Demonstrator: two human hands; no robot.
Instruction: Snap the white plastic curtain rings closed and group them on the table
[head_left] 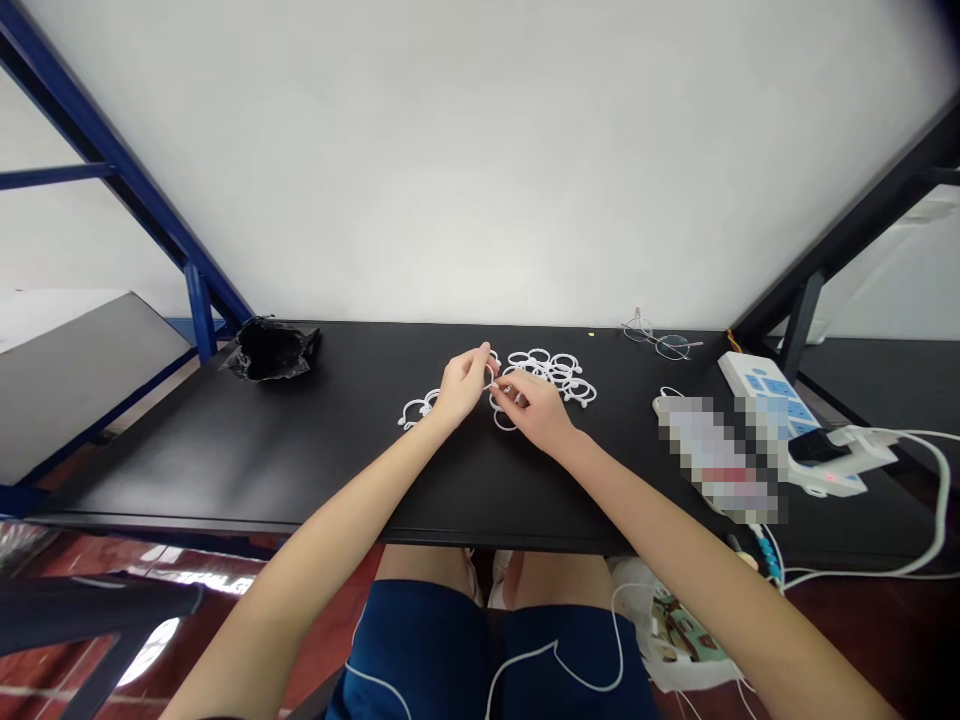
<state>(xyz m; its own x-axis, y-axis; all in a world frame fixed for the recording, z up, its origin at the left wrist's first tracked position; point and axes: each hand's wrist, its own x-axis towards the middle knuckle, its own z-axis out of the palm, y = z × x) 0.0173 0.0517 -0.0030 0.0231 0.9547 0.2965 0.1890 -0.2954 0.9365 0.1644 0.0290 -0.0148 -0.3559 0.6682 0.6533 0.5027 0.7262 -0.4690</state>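
Observation:
Over the middle of the black table, my left hand (466, 382) and my right hand (534, 408) meet with their fingers closed on a thin white ring (490, 376). My fingers hide part of this ring. Just right of my hands lies a loose pile of white rings (553, 370), several of them overlapping, with small knobs at their ends. Left of my left wrist, a smaller cluster of similar rings (414, 410) rests on the tabletop, partly covered by my arm.
A crumpled black plastic bag (271, 350) stands open at the left. Eyeglasses (664, 343) lie at the back right. Nearer on that side are a blurred phone (716, 455), a white power strip (769, 390) and white cables (941, 500). Blue metal posts (199, 310) flank the table (225, 470).

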